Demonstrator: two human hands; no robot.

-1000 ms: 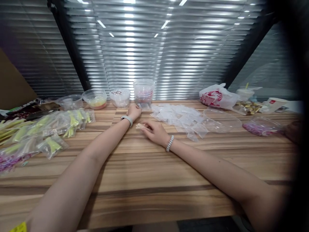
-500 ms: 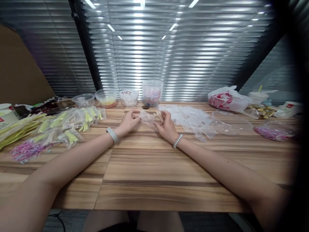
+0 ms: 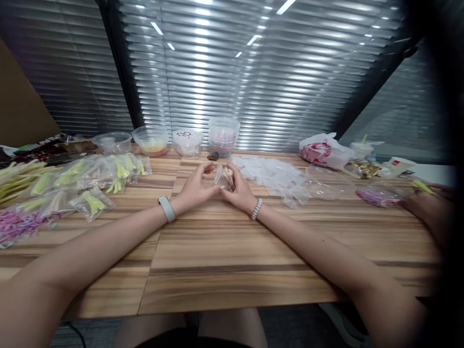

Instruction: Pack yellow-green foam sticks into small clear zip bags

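Above the middle of the table, my two hands meet around a small clear plastic bag (image 3: 219,177) and a small bundle of pale cream strips (image 3: 228,177). My left hand (image 3: 197,187), with a pale watch band at its wrist, is closed on the bag's left side, thumb stretched toward it. My right hand (image 3: 239,192) is curled around the strips, its thumb tip close to the left one. The strips are at or in the bag; I cannot tell how far inside. Behind and right of my right hand lies a pile of flat clear bags (image 3: 270,173).
Filled bags with yellow-green strips (image 3: 119,169) lie left, near loose pink-purple bands (image 3: 21,222). Plastic tubs (image 3: 224,137) line the back by the blinds. Rightward are a clear lid (image 3: 328,183), a white carrier bag (image 3: 322,151) and another person's hand (image 3: 427,205) holding something yellow-green.
The bag and the cream strips have come together as my hands closed in. My view has shifted slightly to the right. Another person's hand has appeared at the right edge.
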